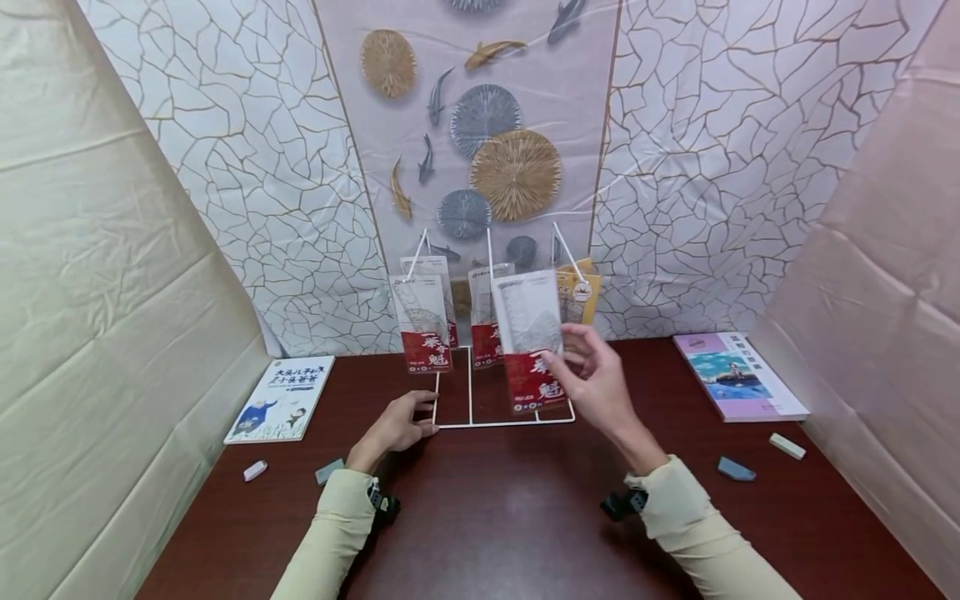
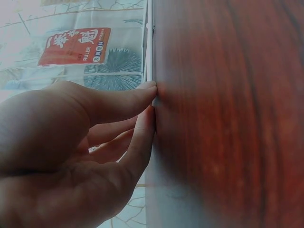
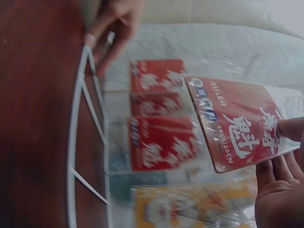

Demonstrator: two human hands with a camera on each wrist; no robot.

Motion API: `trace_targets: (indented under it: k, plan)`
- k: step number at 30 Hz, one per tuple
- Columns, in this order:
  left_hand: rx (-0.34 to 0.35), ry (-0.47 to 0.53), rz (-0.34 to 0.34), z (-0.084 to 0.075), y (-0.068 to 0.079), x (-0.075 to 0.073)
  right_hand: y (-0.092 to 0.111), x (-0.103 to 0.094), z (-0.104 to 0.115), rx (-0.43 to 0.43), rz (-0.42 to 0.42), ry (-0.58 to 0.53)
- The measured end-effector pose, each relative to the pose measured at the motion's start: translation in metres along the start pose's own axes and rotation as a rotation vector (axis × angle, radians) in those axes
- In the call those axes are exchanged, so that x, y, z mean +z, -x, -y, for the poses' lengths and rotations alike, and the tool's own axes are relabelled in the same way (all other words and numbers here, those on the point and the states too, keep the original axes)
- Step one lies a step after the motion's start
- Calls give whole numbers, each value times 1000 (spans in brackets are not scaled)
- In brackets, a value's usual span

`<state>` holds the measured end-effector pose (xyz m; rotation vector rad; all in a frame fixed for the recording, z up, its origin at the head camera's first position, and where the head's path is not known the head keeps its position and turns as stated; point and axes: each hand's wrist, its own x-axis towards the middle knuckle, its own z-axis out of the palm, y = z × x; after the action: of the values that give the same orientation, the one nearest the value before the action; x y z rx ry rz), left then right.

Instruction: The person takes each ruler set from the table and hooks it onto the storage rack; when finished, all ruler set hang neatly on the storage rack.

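A white wire display rack [image 1: 470,392] stands on the table with several packets on its hooks. My left hand [image 1: 397,423] holds the front left corner of its base, thumb and fingertips on the wire [image 2: 149,52]. My right hand [image 1: 600,379] pinches the right edge of a ruler-set packet [image 1: 534,379], clear above and red below, with "RULER" on its card [image 3: 237,123]. This packet is in front of the rack. Similar red packets [image 1: 426,350] hang on the left and middle hooks. A yellow packet [image 1: 588,304] on the right hook is partly hidden behind the held one.
A book [image 1: 281,400] lies at the left and a pink-edged book [image 1: 738,379] at the right. Erasers lie nearby: a white one [image 1: 255,471], a blue-grey one [image 1: 328,472] by the left sleeve, another blue-grey one [image 1: 737,469] and a pale one [image 1: 787,446]. Patterned cloth hangs behind.
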<state>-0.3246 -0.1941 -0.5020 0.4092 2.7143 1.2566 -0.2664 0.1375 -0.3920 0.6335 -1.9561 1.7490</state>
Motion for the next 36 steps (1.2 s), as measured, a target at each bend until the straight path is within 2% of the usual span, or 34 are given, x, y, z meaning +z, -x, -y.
trace_targets:
  k: [7,16,27,36]
  plan:
    - [11,3,-5,1,-1,2,5,29,-19,41,46,3]
    - [-2,-11,2,1,-2,-1,8,39,-27,126,31,23]
    - [5,-4,-1,0,0,1,-3,54,-50,54,-94,30]
    - [4,16,6,-2,-2,3,-20,59,-58,73,-86,-4]
